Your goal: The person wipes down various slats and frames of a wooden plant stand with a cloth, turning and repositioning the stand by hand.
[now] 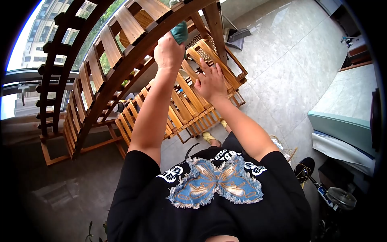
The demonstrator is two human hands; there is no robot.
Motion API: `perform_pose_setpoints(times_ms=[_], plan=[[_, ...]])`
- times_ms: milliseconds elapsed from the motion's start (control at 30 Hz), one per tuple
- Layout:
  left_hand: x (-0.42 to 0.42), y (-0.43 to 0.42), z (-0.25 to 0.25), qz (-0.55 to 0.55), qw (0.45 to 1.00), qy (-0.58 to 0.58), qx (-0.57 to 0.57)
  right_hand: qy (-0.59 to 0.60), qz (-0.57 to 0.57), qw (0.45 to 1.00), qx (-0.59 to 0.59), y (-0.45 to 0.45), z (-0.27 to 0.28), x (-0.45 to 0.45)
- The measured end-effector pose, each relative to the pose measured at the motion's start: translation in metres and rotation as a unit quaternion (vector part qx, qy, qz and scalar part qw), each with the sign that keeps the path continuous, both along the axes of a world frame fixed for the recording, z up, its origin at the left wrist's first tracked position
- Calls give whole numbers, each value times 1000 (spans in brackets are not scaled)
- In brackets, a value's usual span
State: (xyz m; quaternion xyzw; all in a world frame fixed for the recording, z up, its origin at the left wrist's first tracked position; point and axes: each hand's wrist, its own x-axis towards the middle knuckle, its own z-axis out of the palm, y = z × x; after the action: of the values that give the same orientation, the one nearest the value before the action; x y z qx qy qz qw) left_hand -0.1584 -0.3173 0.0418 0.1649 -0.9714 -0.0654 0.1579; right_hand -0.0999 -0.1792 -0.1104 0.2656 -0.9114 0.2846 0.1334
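Clutching green cloth [179, 33] at the wooden arch [100, 93], left hand [169, 52] seems mid-wipe, remainder unclear; right hand [211, 80] spreads open beside it

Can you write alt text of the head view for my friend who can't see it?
A person's left hand holds a green cloth at a curved wooden beam, while the right hand lies spread over wooden slats. The floor is grey.
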Motion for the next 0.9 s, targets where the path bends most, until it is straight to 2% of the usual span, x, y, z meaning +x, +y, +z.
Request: perform_pose_setpoints(times_ms=[67,133,200,233,267,333,400,433,533,633,733,800,900], plan=[[-1,1,5,-86,985,147,-8,10,-6,1000,-4,-1,-2,-5],[-15,0,7,-60,971,221,-73,14,-3,1000,-3,-1,1,2],[-34,5,9,2,991,109,-72,-16,8,1000,13,-1,3,2],[-52,-7,-22,-57,983,153,-83,-11,8,1000,19,-1,2,1],[-50,-3,-30,-96,975,185,-81,-10,18,1000,21,-2,3,-1],[-54,6,-55,-77,986,122,-87,-17,9,999,26,-1,5,2],[-32,15,-63,-80,967,165,-178,-13,15,999,32,-2,3,1],[-13,17,-61,-128,973,98,-163,5,8,999,34,-2,1,2],[11,2,-98,-193,965,78,-156,32,-9,999,33,-5,-2,0],[18,-25,-119,-160,978,-3,-135,43,4,998,44,-3,-5,-2],[20,-38,-115,-167,964,15,-207,47,9,998,45,-2,-3,-2],[37,-56,-122,-137,970,32,-199,44,10,998,52,-2,-5,-3],[81,-97,-128,-35,986,-7,-163,20,18,998,63,-1,2,-2]])
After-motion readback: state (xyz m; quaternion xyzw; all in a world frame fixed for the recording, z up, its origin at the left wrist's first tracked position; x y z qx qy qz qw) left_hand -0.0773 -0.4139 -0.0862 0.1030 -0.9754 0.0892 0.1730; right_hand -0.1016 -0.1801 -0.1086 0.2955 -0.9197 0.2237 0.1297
